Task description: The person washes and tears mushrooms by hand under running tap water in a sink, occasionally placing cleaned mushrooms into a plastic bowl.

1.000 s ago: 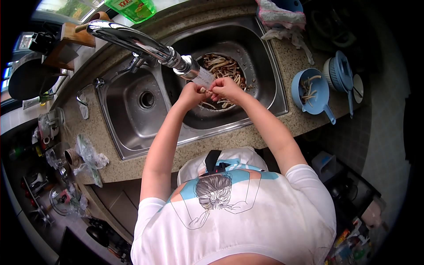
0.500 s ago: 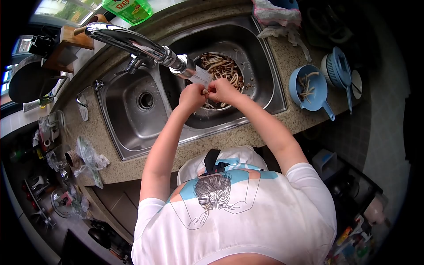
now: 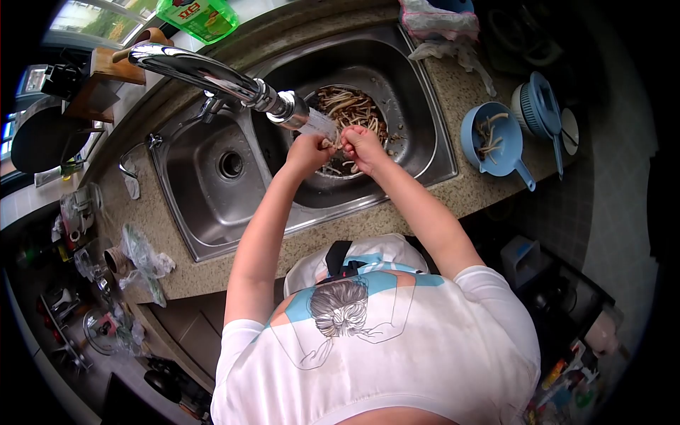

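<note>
Water runs from the chrome faucet (image 3: pixel 287 110) beside my two hands, above a round metal bowl in the right basin. Long thin mushrooms (image 3: pixel 354 110) with brown caps and pale stems fill the bowl. My left hand (image 3: pixel 309 154) is closed in a pinch at the bowl's near left side, a pale bit of mushroom showing at its fingertips. Just to its right, my right hand (image 3: pixel 363 149) is curled shut over the bowl; its fingers mostly hide what they pinch. A blue strainer (image 3: pixel 508 152) on the right counter holds several mushrooms.
The left basin (image 3: pixel 205 202) has a drain. A lidded blue basket (image 3: pixel 544 106) stands beyond the strainer. Plastic bags (image 3: pixel 145 258) lie on the left counter, another bag (image 3: pixel 443 28) at the back. A green detergent bottle (image 3: pixel 202 18) and a knife block (image 3: pixel 99 81) stand behind the sink.
My hands have moved a little apart, the right one turning so its curled fingers face up more. The view has shifted slightly. The water keeps running.
</note>
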Available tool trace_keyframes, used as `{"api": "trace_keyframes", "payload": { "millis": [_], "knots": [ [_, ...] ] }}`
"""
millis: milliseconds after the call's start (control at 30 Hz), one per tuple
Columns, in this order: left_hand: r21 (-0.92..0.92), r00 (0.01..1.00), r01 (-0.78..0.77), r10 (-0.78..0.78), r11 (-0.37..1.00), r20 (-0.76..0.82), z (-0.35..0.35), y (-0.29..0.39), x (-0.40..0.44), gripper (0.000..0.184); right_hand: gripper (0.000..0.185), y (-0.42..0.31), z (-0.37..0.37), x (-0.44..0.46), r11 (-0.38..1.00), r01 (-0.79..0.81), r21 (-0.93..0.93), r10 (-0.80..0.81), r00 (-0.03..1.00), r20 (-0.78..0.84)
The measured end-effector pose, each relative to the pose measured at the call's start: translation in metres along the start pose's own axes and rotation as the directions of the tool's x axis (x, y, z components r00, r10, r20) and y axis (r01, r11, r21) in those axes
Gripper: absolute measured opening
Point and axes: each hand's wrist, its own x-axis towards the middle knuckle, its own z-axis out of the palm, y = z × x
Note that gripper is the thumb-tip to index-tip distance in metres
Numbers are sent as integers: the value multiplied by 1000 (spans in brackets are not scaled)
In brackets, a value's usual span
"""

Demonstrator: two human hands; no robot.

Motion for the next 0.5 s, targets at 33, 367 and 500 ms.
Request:
{"api": "trace_keyframes", "payload": {
  "millis": [33,367,500],
  "knots": [
    [-68,1000,-4,6,998,18,0,-4,1,21,6,-6,-1,-5,1000,1,1,-1,1000,0],
    [-701,982,186,-144,689,119,-9,13,-5,13,15,-31,-82,-39,-294,-84,-952,-111,992,-53],
    [-801,991,118,-121,587,57,-3,5,12,12,16,-26,-81,-41,-515,-184,-837,-179,978,-106]
  ]
}}
